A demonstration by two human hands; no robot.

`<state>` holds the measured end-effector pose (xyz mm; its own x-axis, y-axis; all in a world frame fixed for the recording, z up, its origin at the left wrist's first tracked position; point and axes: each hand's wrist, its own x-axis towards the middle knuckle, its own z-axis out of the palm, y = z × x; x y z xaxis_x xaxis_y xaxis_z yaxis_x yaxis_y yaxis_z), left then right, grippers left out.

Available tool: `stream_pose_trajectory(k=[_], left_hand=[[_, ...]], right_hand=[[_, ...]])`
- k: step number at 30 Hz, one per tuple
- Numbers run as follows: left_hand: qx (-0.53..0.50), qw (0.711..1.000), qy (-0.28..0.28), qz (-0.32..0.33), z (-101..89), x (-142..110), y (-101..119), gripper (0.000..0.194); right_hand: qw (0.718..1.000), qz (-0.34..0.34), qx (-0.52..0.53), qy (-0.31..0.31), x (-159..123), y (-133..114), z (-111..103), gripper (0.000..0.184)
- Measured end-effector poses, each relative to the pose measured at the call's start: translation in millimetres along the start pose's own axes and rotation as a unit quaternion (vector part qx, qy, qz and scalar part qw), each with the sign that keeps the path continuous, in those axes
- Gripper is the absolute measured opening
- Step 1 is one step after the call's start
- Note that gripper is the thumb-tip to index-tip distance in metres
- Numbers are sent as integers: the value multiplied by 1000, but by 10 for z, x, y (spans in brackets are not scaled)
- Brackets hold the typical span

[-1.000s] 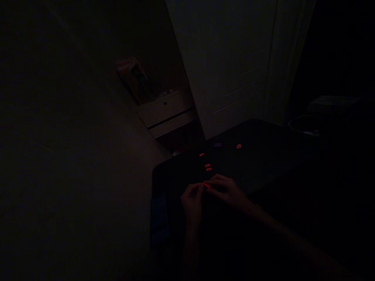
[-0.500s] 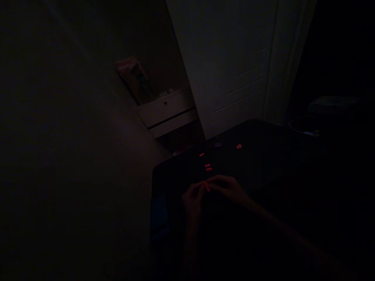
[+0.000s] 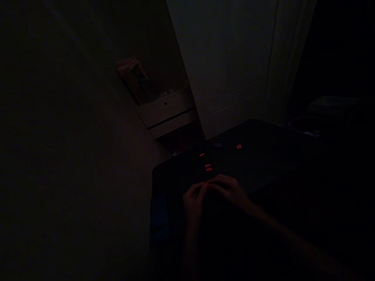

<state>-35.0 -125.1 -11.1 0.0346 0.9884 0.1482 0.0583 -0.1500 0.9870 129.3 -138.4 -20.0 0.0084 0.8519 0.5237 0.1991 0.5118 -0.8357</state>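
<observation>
The room is very dark. Above a dark table (image 3: 181, 171), my left hand (image 3: 195, 199) and my right hand (image 3: 230, 189) meet at the fingertips, both closed in a pinch. Between them is a small orange-red piece (image 3: 206, 183), mostly covered by my fingers; its kind cannot be made out. Just beyond my hands lie two short orange-red bars (image 3: 208, 167) side by side. A third orange-red bar (image 3: 201, 155) is a little farther off. Towards the far right sits a rounded orange lump (image 3: 239, 146).
A small purple block (image 3: 218, 145) lies by the table's far edge. At the left edge is a flat blue object (image 3: 159, 218). Past the table stand a pale door (image 3: 228, 70) and a drawer unit (image 3: 166, 111). A pale cable (image 3: 299, 119) curves at the right.
The orange-red piece turned downward between my fingers, and now much less of it shows. My left fingertips shifted slightly right, nearer my right hand. The pieces on the table stayed put.
</observation>
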Motion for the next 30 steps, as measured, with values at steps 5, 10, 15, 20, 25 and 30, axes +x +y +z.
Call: stream_pose_trajectory(k=[5,10,15,20,25,30], left_hand=[[8,1000,-9,16,-4,5,-5,20],[14,999,-7,37,1,3,-7,18],[35,997,6,67,10,2,12,15],[80,988,22,127,15,-23,42,13],[115,980,23,163,8,-47,53,12],[91,988,25,124,9,-33,30,12]], right_hand=[[1000,5,-22,19,-11,8,17,13],[999,0,-33,20,-17,41,29,9],[999,-6,-30,21,-4,57,37,10],[999,-1,-39,23,8,26,46,10],[998,-6,-50,27,-1,25,65,10],[998,-4,-55,29,-6,5,59,7]])
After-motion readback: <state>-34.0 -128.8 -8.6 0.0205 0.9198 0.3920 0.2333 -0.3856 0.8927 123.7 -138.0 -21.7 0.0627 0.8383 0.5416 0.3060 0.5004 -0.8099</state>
